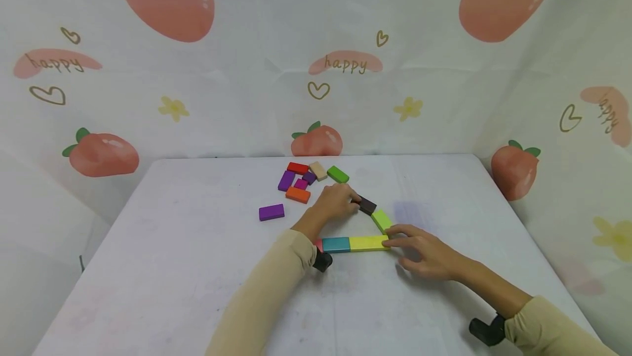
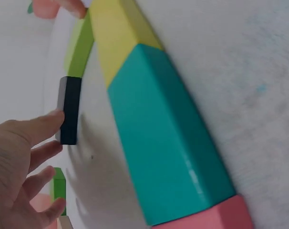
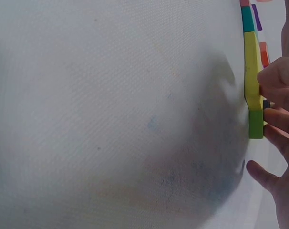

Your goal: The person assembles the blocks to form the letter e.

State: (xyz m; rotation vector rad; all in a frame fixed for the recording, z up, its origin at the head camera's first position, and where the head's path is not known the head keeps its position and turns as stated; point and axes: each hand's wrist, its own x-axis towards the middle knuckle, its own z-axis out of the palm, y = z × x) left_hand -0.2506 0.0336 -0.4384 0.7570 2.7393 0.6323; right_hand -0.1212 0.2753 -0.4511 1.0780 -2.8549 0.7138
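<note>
My left hand [image 1: 337, 201] pinches the near-left end of a black block [image 1: 367, 205] lying on the table, the thumb and a fingertip meeting it in the left wrist view. A lime green block [image 1: 382, 221] touches the black one's other end. My right hand [image 1: 427, 252] has its fingers extended, with fingertips at the corner where the lime block meets a yellow block [image 1: 369, 243]; its thumb stays apart. A teal block [image 1: 336, 244] and a pink block [image 2: 206, 217] continue the row leftward, the pink one partly hidden by my left wrist in the head view.
Beyond my left hand lie loose blocks: red [image 1: 298, 168], beige [image 1: 318, 170], green [image 1: 338, 174], orange [image 1: 298, 195], magenta [image 1: 300, 184] and several purple ones. One purple block [image 1: 271, 212] sits apart to the left. A patterned cloth [image 1: 247, 98] hangs behind the white table [image 1: 173, 268].
</note>
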